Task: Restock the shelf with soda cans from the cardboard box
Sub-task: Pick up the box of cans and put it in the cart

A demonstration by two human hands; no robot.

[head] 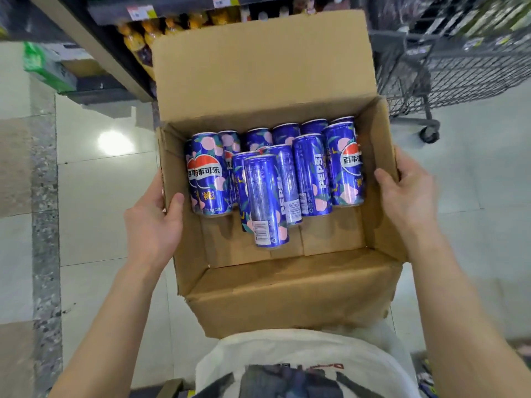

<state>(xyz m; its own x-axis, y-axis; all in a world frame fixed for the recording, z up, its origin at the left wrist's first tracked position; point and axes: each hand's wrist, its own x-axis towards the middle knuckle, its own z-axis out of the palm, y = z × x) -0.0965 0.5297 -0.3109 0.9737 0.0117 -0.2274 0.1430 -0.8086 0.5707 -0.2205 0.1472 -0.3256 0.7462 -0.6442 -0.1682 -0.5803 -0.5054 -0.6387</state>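
Beyond the fingertips, a dark store shelf [94,44] carries orange drink bottles [135,38] and price tags. The raised far flap of the brown cardboard box [287,297] stands in front of it and hides part of the row. Past the right fingers is a grey wire shopping cart [431,67] on the pale glossy tiled floor [94,196]. A green wrapped pack [43,67] lies well beyond the left fingers.

The blue-and-pink slim soda cans [264,196] sit inside the box between the two thumbs. They are crowded toward its far wall, bases facing the person, and one rides on top of the others. The box floor nearer the person's white printed shirt [301,349] is bare.

The left hand [152,225] clamps the left wall, thumb hooked over the rim, its fingers hidden outside. The right hand [408,196] grips the right wall likewise, thumb inside and fingers wrapped round the outer face. Both forearms are bare and reach forward.
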